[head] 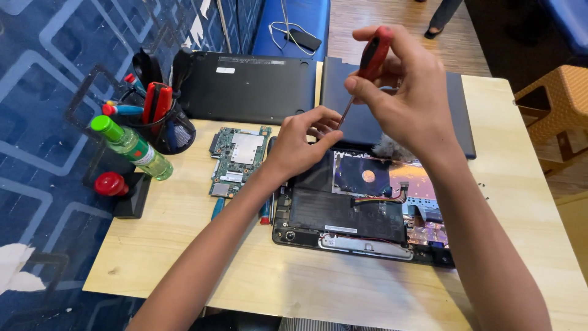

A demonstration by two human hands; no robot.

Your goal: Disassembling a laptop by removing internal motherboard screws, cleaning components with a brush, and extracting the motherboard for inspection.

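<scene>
The right hand (404, 92) has its grip closed on the red-and-black-handled screwdriver (367, 67), upper centre of frame; the left hand (300, 144) pinches its shaft. A slipped tip risks gouging the opened black laptop chassis (343, 214) at centre.

We see a red-and-black screwdriver (373, 52), a green board (239, 160), a green-capped bottle (131, 147), a pale wood table (184, 245), and blue patterned carpet (43, 73).
</scene>
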